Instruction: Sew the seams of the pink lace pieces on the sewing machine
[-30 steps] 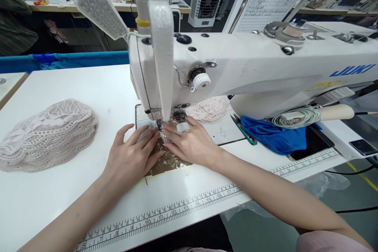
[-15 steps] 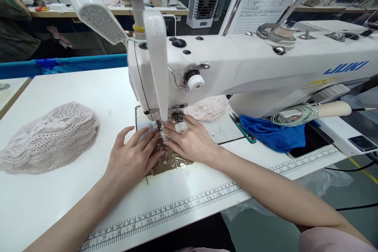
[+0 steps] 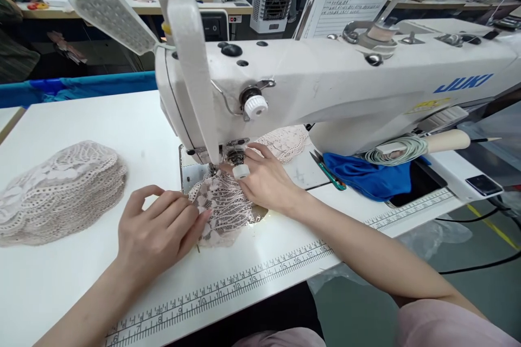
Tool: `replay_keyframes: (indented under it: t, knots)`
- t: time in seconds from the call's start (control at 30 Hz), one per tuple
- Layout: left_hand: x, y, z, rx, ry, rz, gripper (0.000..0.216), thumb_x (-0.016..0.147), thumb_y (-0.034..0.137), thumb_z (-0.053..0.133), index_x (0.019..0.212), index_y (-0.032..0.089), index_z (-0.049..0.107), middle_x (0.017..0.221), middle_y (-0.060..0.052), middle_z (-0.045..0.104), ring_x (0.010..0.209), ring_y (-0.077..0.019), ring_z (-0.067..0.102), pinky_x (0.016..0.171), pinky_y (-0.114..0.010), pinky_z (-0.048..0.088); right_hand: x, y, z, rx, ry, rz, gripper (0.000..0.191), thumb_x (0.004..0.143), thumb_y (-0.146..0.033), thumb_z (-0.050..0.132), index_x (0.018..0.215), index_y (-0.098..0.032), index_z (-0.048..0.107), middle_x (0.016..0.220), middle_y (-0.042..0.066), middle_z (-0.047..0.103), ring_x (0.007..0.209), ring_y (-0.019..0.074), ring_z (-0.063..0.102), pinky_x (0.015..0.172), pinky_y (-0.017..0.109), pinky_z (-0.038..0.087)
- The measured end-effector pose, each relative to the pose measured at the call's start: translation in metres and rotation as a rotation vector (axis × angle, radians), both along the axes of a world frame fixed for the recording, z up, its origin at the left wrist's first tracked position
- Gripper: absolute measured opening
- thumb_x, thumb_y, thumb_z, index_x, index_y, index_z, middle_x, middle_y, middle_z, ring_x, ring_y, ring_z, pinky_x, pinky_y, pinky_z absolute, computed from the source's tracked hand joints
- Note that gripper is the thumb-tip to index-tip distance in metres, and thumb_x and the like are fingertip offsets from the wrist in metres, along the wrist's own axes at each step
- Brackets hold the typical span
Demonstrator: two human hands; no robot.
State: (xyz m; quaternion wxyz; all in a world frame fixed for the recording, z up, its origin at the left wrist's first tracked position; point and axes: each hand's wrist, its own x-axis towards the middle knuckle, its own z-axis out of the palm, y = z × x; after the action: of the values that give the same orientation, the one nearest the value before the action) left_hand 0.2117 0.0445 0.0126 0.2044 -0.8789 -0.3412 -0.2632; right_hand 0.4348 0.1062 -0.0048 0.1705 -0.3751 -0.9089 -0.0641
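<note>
A pale pink lace piece (image 3: 223, 209) lies on the white table under the needle of a white sewing machine (image 3: 325, 87). My left hand (image 3: 157, 230) rests on the lace's left edge, its fingers curled and pinching the fabric. My right hand (image 3: 266, 179) presses the lace's far right edge beside the presser foot, fingers flat and close together, with a white ring-like guard on one finger. A brown shiny patch shows under the lace.
A stack of lace pieces (image 3: 57, 190) sits at the left. More lace (image 3: 287, 141) lies behind the needle. Green-handled snips (image 3: 328, 171) and blue cloth (image 3: 368, 173) lie under the machine arm. A lamp head (image 3: 108, 8) hangs above. A ruler strip (image 3: 228, 287) runs along the table's front edge.
A lace piece has been drawn over the brown patch. My left hand moved back and left and now pinches its edge. The view shifted left.
</note>
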Motion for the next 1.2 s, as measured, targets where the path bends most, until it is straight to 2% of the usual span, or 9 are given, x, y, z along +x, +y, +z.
replay_keyframes:
  t: [0.07,0.13,0.3,0.47,0.57,0.73,0.9,1.07,1.2]
  knots:
    - [0.001,-0.001,-0.003,-0.039,0.018,0.011,0.007,0.083,0.022,0.066,0.089,0.018,0.065,0.086,-0.001,0.075,0.077,-0.0174,0.067,0.075,-0.036,0.043,-0.003,0.002,-0.004,-0.034,-0.022,-0.008,0.036,0.083,-0.004,0.043,0.103,-0.019,0.068,0.104,0.008,0.065,0.103,0.0209,0.054,0.106,0.043,0.031]
    - [0.003,-0.001,-0.009,-0.086,0.041,0.015,0.023,0.085,0.024,0.064,0.107,0.017,0.065,0.104,-0.005,0.074,0.086,-0.0189,0.067,0.078,-0.036,0.044,-0.006,0.005,-0.009,-0.081,-0.011,-0.022,0.031,0.085,-0.01,0.045,0.105,-0.018,0.067,0.106,0.009,0.063,0.11,0.0234,0.05,0.106,0.045,0.031]
    - [0.006,-0.001,-0.019,-0.148,0.067,0.02,0.029,0.086,0.026,0.062,0.113,0.015,0.063,0.112,-0.006,0.072,0.095,-0.0214,0.065,0.081,-0.037,0.044,-0.009,0.009,-0.017,-0.14,0.02,-0.042,0.027,0.089,-0.021,0.047,0.109,-0.015,0.065,0.109,0.011,0.06,0.124,0.0276,0.042,0.11,0.048,0.029]
    - [0.001,-0.001,-0.012,-0.05,0.105,0.066,0.006,0.084,0.025,0.065,0.084,0.018,0.065,0.086,-0.003,0.073,0.078,-0.0192,0.064,0.075,-0.036,0.045,-0.003,0.007,-0.009,0.027,0.044,-0.018,0.024,0.086,-0.014,0.045,0.089,-0.016,0.069,0.102,0.009,0.066,0.111,0.0253,0.051,0.108,0.046,0.032]
    - [0.0,-0.002,-0.007,0.012,0.118,0.124,0.017,0.083,0.025,0.065,0.069,0.019,0.059,0.067,-0.001,0.066,0.065,-0.0174,0.06,0.067,-0.035,0.043,0.002,0.005,-0.006,0.077,0.081,0.025,0.029,0.083,-0.005,0.046,0.079,-0.02,0.071,0.088,0.004,0.068,0.096,0.0213,0.057,0.104,0.041,0.035]
    - [-0.006,0.007,-0.013,-0.153,0.143,0.185,0.032,0.091,0.03,0.054,0.118,0.015,0.06,0.113,-0.008,0.07,0.094,-0.0244,0.065,0.075,-0.039,0.045,0.005,-0.001,-0.008,0.047,0.062,0.09,0.038,0.083,0.001,0.045,0.096,-0.021,0.073,0.093,0.004,0.07,0.098,0.0209,0.058,0.099,0.04,0.04]
    - [-0.017,0.025,-0.014,-0.132,0.186,0.32,0.037,0.092,0.013,0.042,0.125,0.015,0.059,0.121,-0.011,0.067,0.11,-0.0328,0.061,0.099,-0.055,0.035,-0.002,-0.018,-0.005,-0.001,0.059,0.153,0.039,0.082,0.001,0.044,0.107,-0.013,0.07,0.109,0.008,0.07,0.106,0.0221,0.057,0.102,0.041,0.04]
    - [-0.001,0.017,-0.012,-0.259,0.046,0.124,0.032,0.094,0.022,0.048,0.122,0.016,0.059,0.117,-0.007,0.069,0.105,-0.0222,0.063,0.092,-0.04,0.046,-0.008,-0.028,-0.008,0.029,0.047,0.173,0.034,0.087,-0.003,0.043,0.109,-0.014,0.067,0.117,0.007,0.069,0.108,0.0205,0.058,0.106,0.042,0.038]
    - [0.007,0.014,-0.019,-0.215,0.091,0.085,0.032,0.093,0.03,0.052,0.118,0.013,0.062,0.108,-0.01,0.069,0.098,-0.0233,0.063,0.09,-0.04,0.048,-0.006,-0.024,-0.009,0.085,0.04,0.169,0.032,0.089,-0.003,0.04,0.103,-0.014,0.067,0.112,0.006,0.071,0.102,0.0198,0.06,0.107,0.042,0.036]
